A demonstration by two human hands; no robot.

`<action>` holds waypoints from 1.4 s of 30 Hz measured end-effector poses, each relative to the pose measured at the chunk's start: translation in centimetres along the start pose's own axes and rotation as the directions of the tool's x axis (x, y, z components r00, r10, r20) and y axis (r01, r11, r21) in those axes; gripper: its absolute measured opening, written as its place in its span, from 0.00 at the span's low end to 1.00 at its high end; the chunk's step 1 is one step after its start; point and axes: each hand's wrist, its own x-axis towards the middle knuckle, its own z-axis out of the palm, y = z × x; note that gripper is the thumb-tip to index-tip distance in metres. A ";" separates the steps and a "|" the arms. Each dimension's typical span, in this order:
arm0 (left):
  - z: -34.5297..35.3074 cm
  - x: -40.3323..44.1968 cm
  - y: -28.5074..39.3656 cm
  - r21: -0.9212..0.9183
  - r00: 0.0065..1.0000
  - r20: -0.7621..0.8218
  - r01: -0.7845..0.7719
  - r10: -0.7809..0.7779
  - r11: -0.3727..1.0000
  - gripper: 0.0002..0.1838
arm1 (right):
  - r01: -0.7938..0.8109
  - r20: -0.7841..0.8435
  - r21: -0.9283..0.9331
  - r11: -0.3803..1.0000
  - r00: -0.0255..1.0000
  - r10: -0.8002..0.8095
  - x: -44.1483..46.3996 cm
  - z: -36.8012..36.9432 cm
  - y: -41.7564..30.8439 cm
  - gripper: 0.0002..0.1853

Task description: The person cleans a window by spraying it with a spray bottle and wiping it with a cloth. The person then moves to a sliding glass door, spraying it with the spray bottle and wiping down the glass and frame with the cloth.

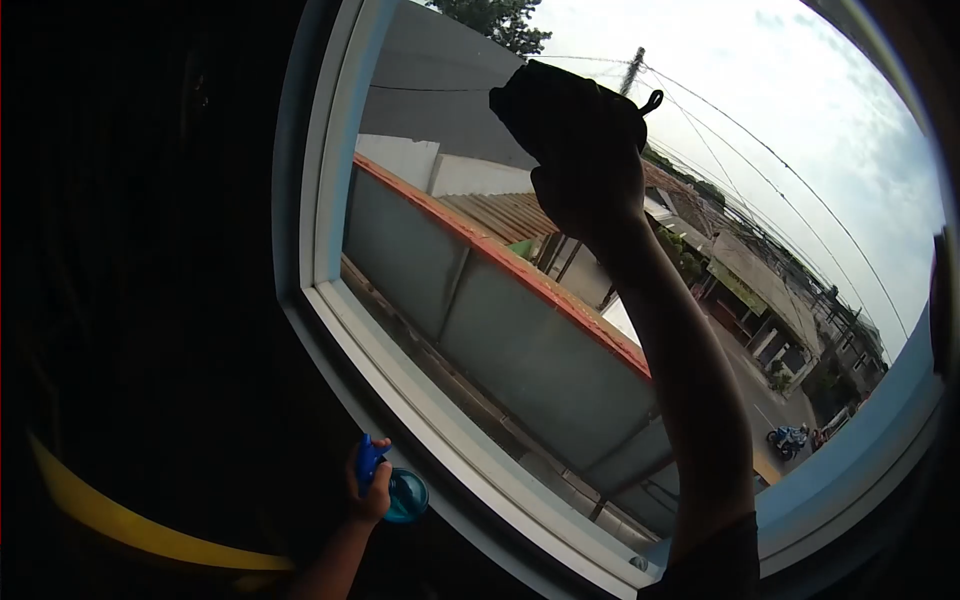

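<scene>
My right hand [590, 180] is raised against the window pane, a dark silhouette before the bright sky. It presses a dark cloth [565, 105] with a small loop at its right corner; the fingers are mostly lost in shadow. Low down, beside the window frame, my left hand [370, 490] is wrapped round a spray bottle [408, 497] with a blue trigger head and a translucent blue body.
A white window frame [400, 390] surrounds the glass. The dark wall lies left, with a curved yellow strip [150, 535] at lower left. Outside are a panelled parapet with an orange top [500, 255], roofs, power lines and a street with a motorcycle [788, 440].
</scene>
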 end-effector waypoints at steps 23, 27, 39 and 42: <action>7.5 -5.3 0.5 0.042 0.986 0.137 -0.098 0.092 0.994 0.18 | -0.061 -0.174 -0.468 0.882 0.984 -0.024 3.5 -19.3 22.9 0.15; 7.0 -4.2 1.9 0.047 0.984 0.168 -0.074 0.065 0.996 0.16 | -0.131 0.082 -0.715 0.687 0.960 0.268 2.1 -29.1 39.7 0.15; 7.0 -6.2 0.5 0.093 0.977 0.203 -0.086 0.065 0.992 0.18 | -0.236 0.356 0.005 0.972 0.909 0.219 -12.6 -7.8 -2.7 0.39; 6.6 -7.9 0.9 0.180 0.986 0.162 -0.005 -0.025 0.984 0.16 | 0.039 0.808 0.011 0.999 0.588 -0.032 -26.1 -4.0 -21.2 0.40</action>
